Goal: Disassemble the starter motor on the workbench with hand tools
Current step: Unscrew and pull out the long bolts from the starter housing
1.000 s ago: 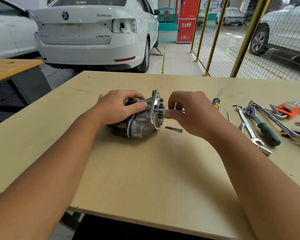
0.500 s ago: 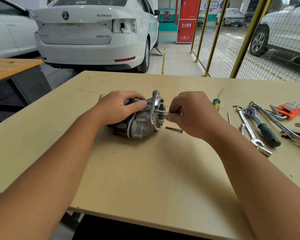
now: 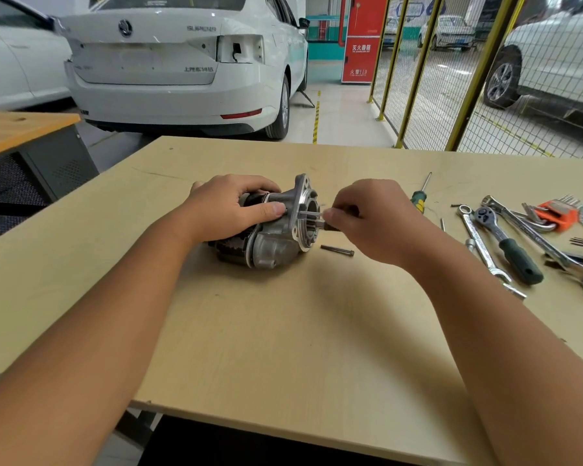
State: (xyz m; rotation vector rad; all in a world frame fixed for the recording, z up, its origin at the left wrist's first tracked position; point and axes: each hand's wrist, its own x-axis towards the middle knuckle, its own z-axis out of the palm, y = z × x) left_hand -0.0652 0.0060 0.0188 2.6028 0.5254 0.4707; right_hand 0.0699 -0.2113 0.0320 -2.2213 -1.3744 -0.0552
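The starter motor (image 3: pixel 273 240) lies on its side in the middle of the wooden workbench (image 3: pixel 283 331), its silver flanged nose facing right. My left hand (image 3: pixel 229 210) grips its body from the left, thumb against the flange. My right hand (image 3: pixel 374 220) pinches a long thin bolt (image 3: pixel 310 215) that sticks partly out of the flange toward the right. A second long bolt (image 3: pixel 337 251) lies loose on the bench just right of the motor.
Tools lie at the right: a green-handled screwdriver (image 3: pixel 419 196), a combination wrench (image 3: pixel 485 250), a ratchet (image 3: pixel 509 243), more wrenches, an orange hex key set (image 3: pixel 556 211). White cars and a yellow mesh fence (image 3: pixel 418 79) stand beyond the bench.
My right hand has drawn the bolt further out of the flange to the right. My left hand has kept its hold on the motor.
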